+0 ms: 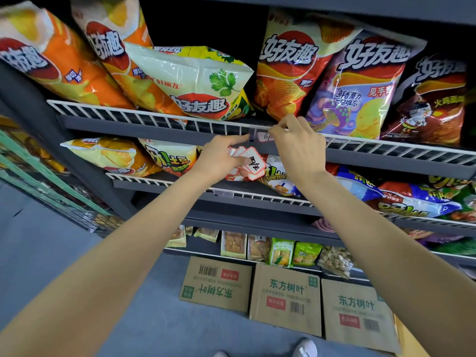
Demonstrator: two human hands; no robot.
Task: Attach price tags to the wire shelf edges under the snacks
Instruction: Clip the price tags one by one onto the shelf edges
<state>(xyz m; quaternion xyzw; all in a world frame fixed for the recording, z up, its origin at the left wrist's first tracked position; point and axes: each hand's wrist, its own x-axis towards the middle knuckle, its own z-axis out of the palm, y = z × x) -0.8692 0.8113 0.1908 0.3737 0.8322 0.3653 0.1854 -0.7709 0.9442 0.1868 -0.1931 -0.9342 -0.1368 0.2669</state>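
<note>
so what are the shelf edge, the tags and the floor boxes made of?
Shelf edge: looks like white-coated metal wire, thin rods in an even grid, slight sheen. Price tags in the left hand: probably thin card or sticker paper, matte white, red border, handwritten. Boxes: brown corrugated cardboard, matte, printed labels. The right hand pinches the tag on the wire.

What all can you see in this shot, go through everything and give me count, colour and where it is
Chip bags, top shelf: six, orange, white-green, red, purple, black; behind the white wire edge.
Price tag on edge: one, white with red border; under the red bag, at the right fingers.
Spare price tags: a small fan, white and red; in the left grip.
Snack bags, second shelf: several, yellow, orange, blue, green.
Small packets, low shelf: several, tan and green.
Cardboard boxes: three, brown; on the floor.
Left hand: holding spare tags.
Right hand: pinching at the wire edge.
</note>
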